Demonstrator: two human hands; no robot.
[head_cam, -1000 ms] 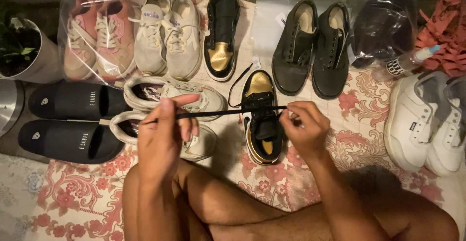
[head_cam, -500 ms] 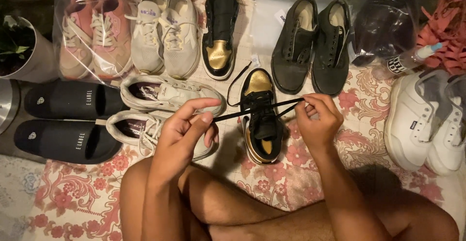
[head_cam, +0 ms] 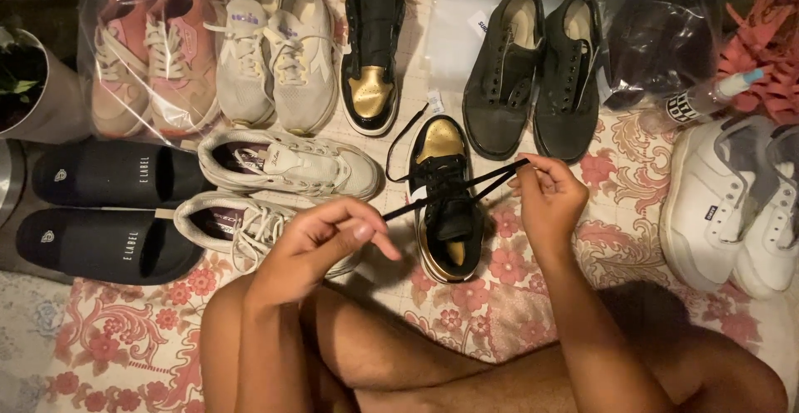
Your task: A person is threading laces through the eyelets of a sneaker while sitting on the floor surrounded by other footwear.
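Floral cloth (head_cam: 125, 355), pink blossoms on a pale ground, covers the surface on which I sit with bare legs crossed; the light is dim and warm. Centre: a black-and-gold high-top sneaker (head_cam: 444, 201) lies toe away from me between my hands. My left hand (head_cam: 312, 247) pinches one end of its black lace (head_cam: 462, 188) between thumb and fingertips; my right hand (head_cam: 545, 197) is closed on the other end, so the lace runs taut across the shoe's tongue. Above it, its mate (head_cam: 372, 47) rests upright in the far row. Far row, left to right: pink trainers in a clear plastic bag (head_cam: 146, 55), a cream pair (head_cam: 275, 51), a dark low-top pair (head_cam: 541, 68) beside a flat clear bag (head_cam: 466, 26), and a dark bundle in another plastic bag (head_cam: 657, 34). Left of my hands: two white trainers (head_cam: 283, 188) lying sideways and two black slides (head_cam: 108, 209). Right edge: a white pair (head_cam: 732, 201), a small spray bottle (head_cam: 707, 97) and a red cloth (head_cam: 770, 43). Upper left corner: a pale pot (head_cam: 46, 101) holding a green plant.
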